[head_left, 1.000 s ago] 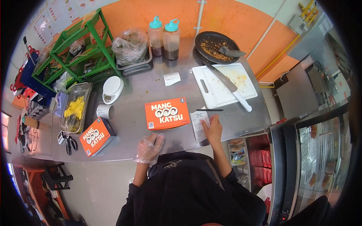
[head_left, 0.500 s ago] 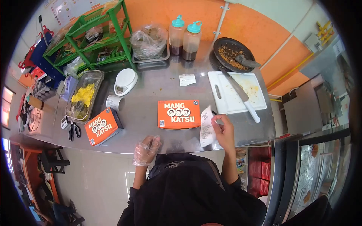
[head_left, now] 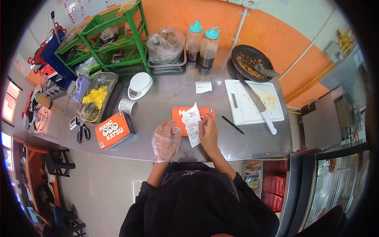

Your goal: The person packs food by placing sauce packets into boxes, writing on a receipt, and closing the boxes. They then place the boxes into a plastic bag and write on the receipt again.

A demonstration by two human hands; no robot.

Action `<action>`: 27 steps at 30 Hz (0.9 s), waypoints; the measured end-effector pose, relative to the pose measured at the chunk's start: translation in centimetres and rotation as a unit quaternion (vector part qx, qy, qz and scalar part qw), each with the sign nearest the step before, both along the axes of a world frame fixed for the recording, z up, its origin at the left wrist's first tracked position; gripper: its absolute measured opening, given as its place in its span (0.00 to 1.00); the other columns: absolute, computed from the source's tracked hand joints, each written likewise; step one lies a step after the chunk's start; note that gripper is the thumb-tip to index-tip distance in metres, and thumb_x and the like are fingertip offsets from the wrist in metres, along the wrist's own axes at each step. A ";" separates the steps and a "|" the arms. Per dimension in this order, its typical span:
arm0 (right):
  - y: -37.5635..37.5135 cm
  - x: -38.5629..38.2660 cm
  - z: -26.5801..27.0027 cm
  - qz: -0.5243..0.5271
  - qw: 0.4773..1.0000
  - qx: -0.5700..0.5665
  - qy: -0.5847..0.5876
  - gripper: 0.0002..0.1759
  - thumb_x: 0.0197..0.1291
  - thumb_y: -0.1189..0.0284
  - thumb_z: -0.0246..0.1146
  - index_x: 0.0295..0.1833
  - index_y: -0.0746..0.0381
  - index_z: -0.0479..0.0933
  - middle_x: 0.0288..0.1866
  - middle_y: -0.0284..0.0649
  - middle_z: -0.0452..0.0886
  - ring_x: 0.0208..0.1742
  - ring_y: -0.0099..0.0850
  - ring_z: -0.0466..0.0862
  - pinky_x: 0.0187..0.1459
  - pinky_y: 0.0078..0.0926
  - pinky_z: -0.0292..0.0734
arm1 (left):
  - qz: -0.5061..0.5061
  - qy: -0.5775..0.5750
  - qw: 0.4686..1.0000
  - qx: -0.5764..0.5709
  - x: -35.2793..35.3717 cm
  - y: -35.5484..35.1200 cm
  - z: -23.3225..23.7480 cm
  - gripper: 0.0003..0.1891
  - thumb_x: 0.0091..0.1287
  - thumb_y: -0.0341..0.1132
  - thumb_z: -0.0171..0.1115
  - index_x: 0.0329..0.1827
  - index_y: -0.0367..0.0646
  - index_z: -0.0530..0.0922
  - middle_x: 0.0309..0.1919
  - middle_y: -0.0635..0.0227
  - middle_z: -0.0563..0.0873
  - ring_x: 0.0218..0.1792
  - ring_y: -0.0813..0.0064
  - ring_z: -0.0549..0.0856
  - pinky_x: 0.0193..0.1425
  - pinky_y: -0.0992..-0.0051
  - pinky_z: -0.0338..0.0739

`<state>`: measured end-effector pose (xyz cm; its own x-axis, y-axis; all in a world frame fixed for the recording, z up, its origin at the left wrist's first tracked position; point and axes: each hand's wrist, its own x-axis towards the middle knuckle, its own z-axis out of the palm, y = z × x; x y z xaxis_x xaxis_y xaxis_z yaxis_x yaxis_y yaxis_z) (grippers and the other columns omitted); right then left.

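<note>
Steel table [head_left: 158, 100], where right grip [head_left: 209, 133] pinches receipt [head_left: 192, 127] partly hiding box [head_left: 179, 113]; left grip [head_left: 166, 141] seems released.

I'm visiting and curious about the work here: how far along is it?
Looks done: the orange cardboard box with white lettering on the left and its twin in the centre appear closed. In hand: the bare right hand holds a printed white paper slip over the centre one, the plastic-gloved left hand near. Probably left: placing the slip, not yet laid down.
</note>
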<state>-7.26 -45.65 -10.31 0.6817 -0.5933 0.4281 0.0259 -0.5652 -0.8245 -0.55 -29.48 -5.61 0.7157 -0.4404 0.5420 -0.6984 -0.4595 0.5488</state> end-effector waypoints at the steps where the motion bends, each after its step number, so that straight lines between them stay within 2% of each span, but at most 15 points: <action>1: 0.3 -0.2 0.2 -0.050 0.997 -0.057 0.023 0.18 0.62 0.76 0.61 0.57 0.64 0.70 0.46 0.46 0.73 0.50 0.42 0.74 0.49 0.42 0.68 | 0.016 -0.001 1.000 0.009 0.2 0.1 -0.1 0.18 0.61 0.37 0.67 0.53 0.43 0.79 0.48 0.54 0.83 0.46 0.56 0.82 0.50 0.62 0.78; 3: 0.5 -0.3 0.9 -0.148 0.972 -0.171 0.068 0.18 0.62 0.73 0.62 0.57 0.61 0.71 0.55 0.48 0.71 0.58 0.46 0.69 0.55 0.51 0.62 | 0.032 0.109 0.993 0.018 0.6 0.4 -1.0 0.21 0.61 0.39 0.67 0.55 0.42 0.78 0.50 0.53 0.82 0.47 0.56 0.83 0.50 0.63 0.79; 6: -1.4 -0.4 0.3 -0.057 0.962 -0.256 0.080 0.18 0.61 0.68 0.63 0.56 0.55 0.74 0.67 0.50 0.64 0.69 0.52 0.59 0.59 0.61 0.51 | 0.019 0.247 0.969 -0.021 1.4 0.3 -1.9 0.24 0.62 0.41 0.67 0.59 0.40 0.75 0.52 0.52 0.82 0.46 0.59 0.85 0.50 0.64 0.80; 7: -2.1 -0.4 0.4 -0.009 0.954 -0.282 0.103 0.20 0.58 0.64 0.65 0.56 0.54 0.75 0.68 0.51 0.62 0.71 0.53 0.57 0.61 0.63 0.50 | 0.009 0.289 0.956 -0.042 1.5 0.4 -2.1 0.25 0.62 0.41 0.67 0.60 0.39 0.74 0.52 0.52 0.82 0.46 0.59 0.85 0.49 0.65 0.80; 9: -3.7 0.2 1.0 0.088 0.927 -0.333 0.146 0.26 0.54 0.56 0.69 0.57 0.52 0.76 0.72 0.54 0.58 0.75 0.56 0.53 0.64 0.68 0.46 | 0.006 0.253 0.967 -0.029 1.7 0.8 -2.2 0.27 0.62 0.41 0.67 0.61 0.38 0.73 0.54 0.52 0.82 0.45 0.60 0.86 0.48 0.65 0.81; 12: -5.2 0.4 3.9 0.198 0.885 -0.330 0.260 0.44 0.38 0.43 0.75 0.60 0.53 0.74 0.74 0.58 0.54 0.78 0.60 0.46 0.69 0.71 0.37 | 0.033 0.224 0.973 -0.035 2.2 1.8 -2.1 0.27 0.62 0.41 0.68 0.62 0.38 0.72 0.54 0.53 0.81 0.45 0.61 0.86 0.48 0.65 0.82; 15: -6.6 1.9 2.2 0.257 0.826 -0.396 0.307 0.58 0.23 0.37 0.77 0.64 0.52 0.70 0.75 0.63 0.50 0.79 0.62 0.42 0.70 0.73 0.30 | 0.078 0.221 0.970 -0.059 2.1 4.1 -1.8 0.28 0.62 0.40 0.68 0.63 0.38 0.72 0.54 0.54 0.81 0.45 0.62 0.85 0.48 0.64 0.82; 16: -6.6 2.5 2.0 0.265 0.805 -0.419 0.327 0.56 0.27 0.42 0.77 0.66 0.53 0.67 0.72 0.62 0.54 0.76 0.61 0.48 0.70 0.73 0.36 | 0.097 0.220 0.968 -0.069 2.0 5.2 -1.6 0.28 0.62 0.40 0.68 0.63 0.38 0.71 0.54 0.54 0.81 0.46 0.63 0.85 0.47 0.64 0.82; 19: -6.8 3.8 2.8 0.323 0.805 -0.383 0.317 0.53 0.30 0.50 0.77 0.66 0.54 0.66 0.67 0.59 0.58 0.70 0.57 0.57 0.67 0.68 0.46 | 0.166 0.227 0.956 -0.084 1.8 9.0 -0.7 0.29 0.62 0.40 0.68 0.64 0.39 0.70 0.53 0.55 0.81 0.47 0.64 0.84 0.48 0.66 0.81; 22: -6.3 4.8 3.5 0.337 0.815 -0.385 0.270 0.49 0.30 0.56 0.77 0.64 0.54 0.67 0.63 0.55 0.60 0.63 0.52 0.62 0.63 0.61 0.52 | 0.245 0.226 0.933 -0.138 1.5 13.3 -1.4 0.28 0.63 0.39 0.68 0.64 0.38 0.70 0.54 0.54 0.81 0.49 0.65 0.84 0.51 0.67 0.80; 25: -4.6 6.8 5.3 0.381 0.811 -0.354 0.269 0.47 0.30 0.57 0.77 0.62 0.54 0.68 0.63 0.55 0.60 0.62 0.51 0.62 0.61 0.57 0.53 | 0.323 0.181 0.915 -0.158 1.7 17.3 -2.4 0.28 0.63 0.38 0.67 0.64 0.37 0.69 0.54 0.52 0.81 0.51 0.64 0.83 0.53 0.68 0.79; 27: -2.3 8.7 7.6 0.411 0.800 -0.371 0.231 0.46 0.31 0.56 0.77 0.60 0.58 0.69 0.63 0.56 0.60 0.63 0.53 0.62 0.62 0.55 0.53 | 0.365 0.194 0.895 -0.168 1.8 19.4 -2.2 0.26 0.65 0.37 0.66 0.63 0.36 0.70 0.55 0.52 0.80 0.55 0.63 0.82 0.57 0.68 0.78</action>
<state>1.43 -47.91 -2.72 0.8980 0.4377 0.0448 0.4301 -0.8518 -0.2991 1.21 -10.10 -7.80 0.9095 0.3622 0.2039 -0.0060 -0.4790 0.8778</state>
